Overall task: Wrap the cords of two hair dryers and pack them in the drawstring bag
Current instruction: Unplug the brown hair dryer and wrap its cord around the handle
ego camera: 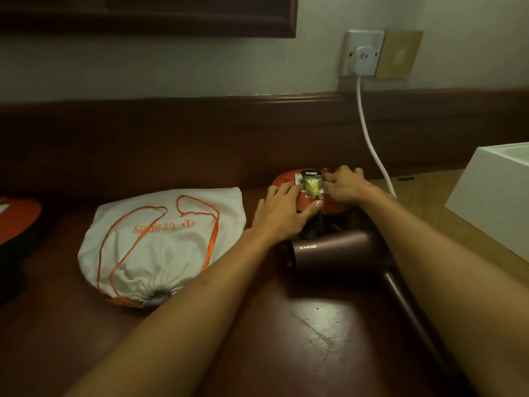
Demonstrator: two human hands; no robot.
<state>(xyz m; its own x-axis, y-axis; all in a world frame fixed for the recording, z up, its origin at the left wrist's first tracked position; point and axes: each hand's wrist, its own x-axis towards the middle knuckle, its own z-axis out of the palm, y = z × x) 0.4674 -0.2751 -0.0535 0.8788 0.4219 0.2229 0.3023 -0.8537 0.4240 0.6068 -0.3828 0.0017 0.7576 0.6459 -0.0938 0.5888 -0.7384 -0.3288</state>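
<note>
An orange hair dryer (282, 181) lies at the back of the dark wooden desk. My left hand (282, 209) presses on it with its fingers spread around its body. My right hand (347, 186) pinches the black plug (312, 179), which carries a yellow label, on top of that dryer. A maroon KHIND hair dryer (332, 255) lies nearer me, its handle running under my right forearm. Dark cord shows between the two dryers. The white drawstring bag (160, 242) with orange strings lies to the left, its mouth drawn shut.
A white cable (372, 141) hangs from a wall socket (362, 54) down to the desk behind my right hand. A white box (498, 196) stands at the right. An orange and black object (17, 222) lies at the far left edge.
</note>
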